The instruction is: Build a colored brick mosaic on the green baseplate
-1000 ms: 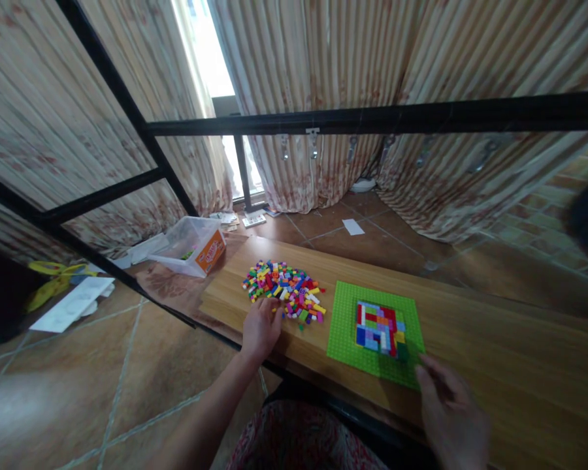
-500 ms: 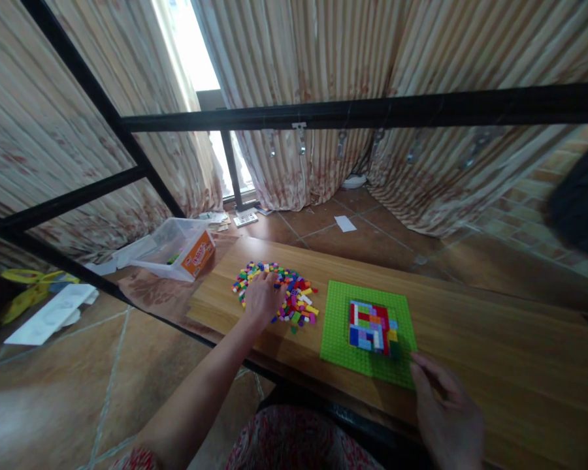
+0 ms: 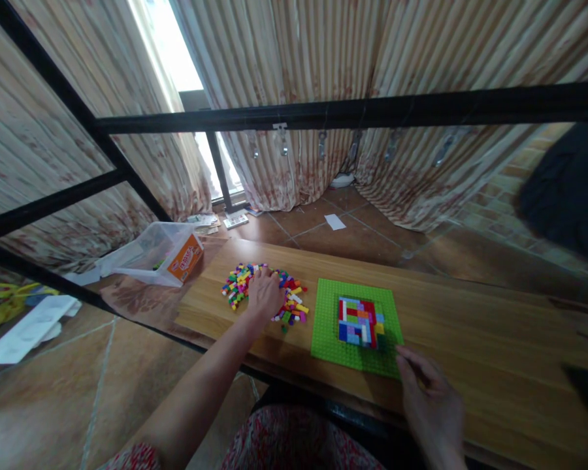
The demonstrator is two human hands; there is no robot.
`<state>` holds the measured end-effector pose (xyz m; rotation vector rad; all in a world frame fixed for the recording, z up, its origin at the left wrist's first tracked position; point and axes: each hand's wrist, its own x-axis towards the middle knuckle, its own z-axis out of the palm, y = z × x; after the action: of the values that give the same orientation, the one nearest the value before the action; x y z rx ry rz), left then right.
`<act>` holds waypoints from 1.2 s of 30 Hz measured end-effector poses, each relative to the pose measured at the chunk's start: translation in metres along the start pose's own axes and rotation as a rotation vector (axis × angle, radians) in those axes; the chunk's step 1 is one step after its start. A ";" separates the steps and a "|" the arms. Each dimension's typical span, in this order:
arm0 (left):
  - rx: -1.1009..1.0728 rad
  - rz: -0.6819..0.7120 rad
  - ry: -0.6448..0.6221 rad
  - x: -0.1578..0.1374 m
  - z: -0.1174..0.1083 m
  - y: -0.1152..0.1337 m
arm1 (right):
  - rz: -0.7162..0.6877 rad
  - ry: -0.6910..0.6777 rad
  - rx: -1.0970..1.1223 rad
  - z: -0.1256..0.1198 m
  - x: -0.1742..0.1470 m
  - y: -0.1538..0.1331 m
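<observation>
My left hand (image 3: 265,294) reaches into a heap of small coloured toy bricks (image 3: 238,287), palm down, fingers spread over the middle of the heap. Whether a brick is under its fingertips is hidden. To the right lies a green studded baseplate (image 3: 323,333). On it sits a low, roughly square build of joined bricks (image 3: 360,320) in red, blue, light blue, white, orange and yellow. At the baseplate's right edge, near the front corner, my right hand (image 3: 431,391) has thumb and forefinger pinched together on the rim.
The bricks and baseplate rest on a long wooden bench top (image 3: 451,320). Left of it stands a clear plastic box (image 3: 159,261) with an orange label. A black metal rail (image 3: 323,117) with hanging clips crosses above. Curtains hang behind, and a dark object (image 3: 568,189) is at the right.
The whole view has shifted, so things appear further left. My left hand has moved slightly within the brick heap, its fingers more spread. My right hand stays at the baseplate's edge.
</observation>
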<state>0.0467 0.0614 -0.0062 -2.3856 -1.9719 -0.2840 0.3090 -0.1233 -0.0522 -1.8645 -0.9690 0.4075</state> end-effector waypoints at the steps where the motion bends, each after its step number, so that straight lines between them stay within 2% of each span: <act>1: 0.003 -0.003 -0.009 0.000 0.000 0.000 | -0.009 0.004 0.006 0.000 0.000 -0.001; 5: -0.020 -0.005 -0.025 0.002 0.002 0.000 | -0.042 0.015 0.044 0.000 0.000 -0.003; 11: -0.087 -0.017 0.071 -0.004 -0.002 -0.006 | -0.038 0.020 0.092 -0.001 0.000 -0.009; 13: -0.174 -0.048 0.110 -0.011 -0.005 -0.005 | -0.029 0.013 0.120 0.001 -0.002 -0.014; 15: -0.348 -0.080 0.114 -0.023 -0.008 0.002 | -0.012 -0.014 0.162 0.006 -0.006 -0.023; 19: -0.850 -0.095 0.008 -0.055 -0.018 0.032 | 0.055 -0.175 0.364 0.026 -0.017 -0.056; 22: -1.076 -0.075 -0.073 -0.078 -0.027 0.058 | 0.094 -0.282 0.550 0.044 -0.022 -0.084; 25: -1.246 -0.097 -0.119 -0.091 -0.035 0.072 | 0.129 -0.309 0.685 0.057 -0.021 -0.102; 30: -1.400 -0.128 -0.187 -0.095 -0.038 0.074 | 0.198 -0.284 0.743 0.061 -0.019 -0.107; 36: -1.579 -0.162 -0.392 -0.096 -0.036 0.066 | 0.248 -0.347 0.793 0.059 -0.021 -0.098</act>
<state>0.0896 -0.0500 0.0194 -3.0214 -2.5524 -2.2448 0.2150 -0.0821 0.0016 -1.1954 -0.6445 1.1142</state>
